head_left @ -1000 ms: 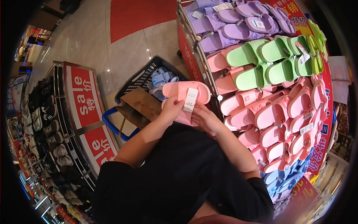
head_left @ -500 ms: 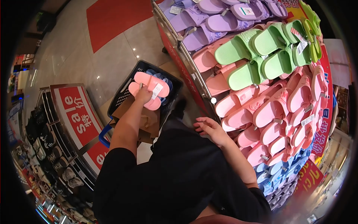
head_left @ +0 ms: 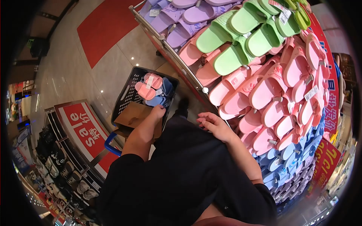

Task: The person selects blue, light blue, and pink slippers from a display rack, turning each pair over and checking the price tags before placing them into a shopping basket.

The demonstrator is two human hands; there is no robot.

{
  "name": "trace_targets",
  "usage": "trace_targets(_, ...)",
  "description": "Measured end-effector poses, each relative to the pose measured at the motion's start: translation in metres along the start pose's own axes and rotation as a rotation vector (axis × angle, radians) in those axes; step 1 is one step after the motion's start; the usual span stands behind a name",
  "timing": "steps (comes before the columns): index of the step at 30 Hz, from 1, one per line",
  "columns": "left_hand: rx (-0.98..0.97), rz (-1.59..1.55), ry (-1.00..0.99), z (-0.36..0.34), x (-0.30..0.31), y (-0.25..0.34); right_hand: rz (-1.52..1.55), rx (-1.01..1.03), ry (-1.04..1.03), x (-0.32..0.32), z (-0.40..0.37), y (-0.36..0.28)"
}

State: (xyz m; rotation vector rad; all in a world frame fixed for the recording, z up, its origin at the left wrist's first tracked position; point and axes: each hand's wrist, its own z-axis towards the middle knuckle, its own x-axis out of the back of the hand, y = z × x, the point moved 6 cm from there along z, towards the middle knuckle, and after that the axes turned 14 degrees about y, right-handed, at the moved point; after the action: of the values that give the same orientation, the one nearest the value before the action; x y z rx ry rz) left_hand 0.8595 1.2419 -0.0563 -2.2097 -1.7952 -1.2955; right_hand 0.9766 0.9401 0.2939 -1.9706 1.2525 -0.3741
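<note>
Pink slippers (head_left: 148,86) with a white tag lie on blue slippers (head_left: 158,100) in a dark shopping basket (head_left: 121,98). My left hand (head_left: 157,113) is over the basket's near right part, just below the slippers, its fingers curled together with nothing visible in them. Beside the display rack, my right hand (head_left: 215,125) is empty, with its fingers apart and loosely bent. Rows of pink slippers (head_left: 264,90) hang close to its right.
Green slippers (head_left: 232,56) and purple slippers (head_left: 181,34) fill the rack's upper part, behind a metal rail (head_left: 177,58). Brown cardboard (head_left: 132,115) and a blue handle (head_left: 109,144) are at the basket. A sale sign (head_left: 85,126) tops a shoe rack at left.
The pink slippers have left my left hand and now rest in the basket. That hand has drawn back toward me. My right hand has barely moved; the view has shifted.
</note>
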Motion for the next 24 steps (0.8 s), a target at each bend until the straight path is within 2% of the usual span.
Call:
trace_targets(2, 0.013, -0.118, 0.037, -0.002, -0.011, -0.015, 0.005, 0.042, -0.007, 0.003, -0.008, 0.001)
trace_targets(4, -0.132, -0.056, 0.037, -0.018, 0.004, 0.002, 0.049, 0.09, 0.0, 0.009, -0.02, -0.003)
trace_targets(5, -0.294, -0.005, 0.032, -0.04, 0.022, 0.034, 0.043, 0.131, 0.0, 0.014, -0.023, 0.001)
trace_targets(6, -0.221, -0.098, -0.051, -0.06, 0.031, 0.056, 0.054, 0.165, 0.01, 0.019, -0.028, 0.002)
trace_targets(9, -0.376, 0.007, 0.022, -0.055, 0.031, 0.06, -0.041, 0.324, 0.146, 0.042, -0.055, -0.013)
trace_targets(10, -0.345, 0.025, -0.064, -0.044, 0.023, 0.047, -0.021, 0.337, 0.2, 0.053, -0.067, -0.019)
trace_targets(11, -0.307, 0.048, -0.14, -0.033, 0.018, 0.046, -0.034, 0.403, 0.283, 0.068, -0.082, -0.027)
trace_targets(13, -0.158, -0.087, -0.176, -0.063, 0.02, 0.076, -0.068, 0.527, 0.437, 0.097, -0.114, -0.045)
trace_targets(14, -0.145, -0.161, -0.207, -0.065, 0.014, 0.081, -0.125, 0.522, 0.559, 0.116, -0.135, -0.054)
trace_targets(15, -0.126, -0.237, -0.236, -0.062, 0.007, 0.086, -0.073, 0.577, 0.613, 0.137, -0.151, -0.06)
trace_targets(16, -0.153, -0.215, -0.241, -0.068, 0.004, 0.099, -0.041, 0.631, 0.751, 0.161, -0.171, -0.066)
trace_targets(18, -0.189, -0.214, -0.249, -0.083, -0.001, 0.122, 0.227, 0.705, 0.887, 0.216, -0.198, -0.068)
trace_targets(21, -0.31, -0.267, -0.297, -0.091, -0.017, 0.143, 0.14, 0.762, 1.334, 0.295, -0.241, -0.083)
trace_targets(22, -0.314, -0.219, -0.281, -0.104, -0.016, 0.155, -0.035, 0.756, 1.468, 0.312, -0.252, -0.094)
trace_targets(24, -0.303, -0.228, -0.273, -0.123, -0.016, 0.17, -0.209, 0.82, 1.563, 0.33, -0.261, -0.125)
